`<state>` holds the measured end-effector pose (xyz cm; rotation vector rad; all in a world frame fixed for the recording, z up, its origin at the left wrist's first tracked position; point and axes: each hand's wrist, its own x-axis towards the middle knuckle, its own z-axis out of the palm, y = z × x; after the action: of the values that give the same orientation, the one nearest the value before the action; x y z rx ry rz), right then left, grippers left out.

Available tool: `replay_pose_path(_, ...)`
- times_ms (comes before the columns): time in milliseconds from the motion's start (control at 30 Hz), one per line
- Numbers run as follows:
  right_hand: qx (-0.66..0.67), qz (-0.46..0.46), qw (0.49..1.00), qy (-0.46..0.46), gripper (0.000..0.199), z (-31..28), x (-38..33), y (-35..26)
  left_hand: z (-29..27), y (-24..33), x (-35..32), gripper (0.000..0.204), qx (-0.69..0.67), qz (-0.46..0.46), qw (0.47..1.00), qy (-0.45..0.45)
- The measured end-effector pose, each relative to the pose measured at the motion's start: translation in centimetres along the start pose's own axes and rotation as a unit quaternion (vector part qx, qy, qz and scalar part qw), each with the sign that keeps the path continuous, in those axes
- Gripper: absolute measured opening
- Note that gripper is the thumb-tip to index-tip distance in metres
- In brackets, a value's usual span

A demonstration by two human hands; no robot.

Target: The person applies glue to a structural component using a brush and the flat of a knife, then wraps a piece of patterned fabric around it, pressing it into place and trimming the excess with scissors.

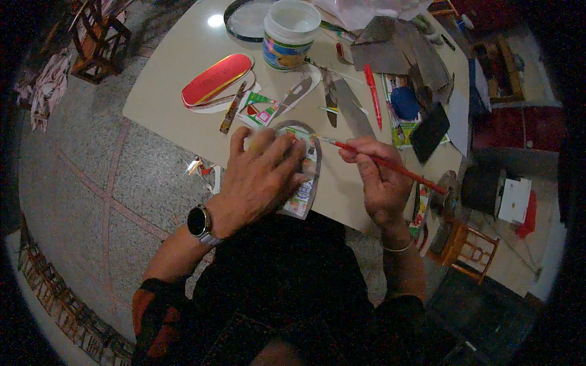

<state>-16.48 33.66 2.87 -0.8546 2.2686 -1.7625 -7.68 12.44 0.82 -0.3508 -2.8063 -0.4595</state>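
My left hand (259, 174) lies with spread, slightly bent fingers on a sole-shaped piece of printed card (300, 200), pressing it at the table's near edge. A grey border (318, 160) runs round the card's curved end. My right hand (383, 183) grips a slim red paintbrush (397, 167). Its pale tip is just beside the rounded end of the sole piece; whether it touches cannot be told. Something yellowish and blurred shows by my left fingers. A narrow, worn tool (232, 108) lies just beyond them, near a red sole-shaped piece (217, 79).
On the pale table (160, 73) stand an opened white tub (292, 33) and a dark-rimmed round lid (243, 21). Grey sheet scraps (397, 52), a red pen (373, 96) and a black flat rectangular object (430, 132) lie to the right. A wooden chair (470, 249) stands beyond my right arm.
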Motion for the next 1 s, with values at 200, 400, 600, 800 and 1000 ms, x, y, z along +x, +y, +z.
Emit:
replay_pose_path(200,-0.097,-0.017,0.992,-0.082,0.010,-0.9,-2.8,-0.3,0.6,-0.1,-0.2,0.047,0.012,0.005,1.000,0.000)
replay_pose_path(400,-0.053,-0.056,0.997,-0.033,0.010,-1.7,-3.2,-2.0,0.6,0.2,0.0,0.043,0.011,0.008,1.000,0.011)
replay_pose_path(600,-0.046,0.096,0.994,0.022,0.013,-3.5,-2.3,-3.4,1.6,0.4,1.3,0.044,0.046,0.028,0.998,0.027)
replay_pose_path(800,0.056,0.142,0.984,0.086,0.014,-4.2,-0.8,-2.3,1.5,1.1,1.6,0.047,0.030,-0.004,1.000,0.003)
replay_pose_path(1000,0.118,-0.089,0.984,0.095,0.016,-2.7,4.3,-4.2,2.1,0.8,1.5,0.050,0.031,0.012,0.999,0.013)
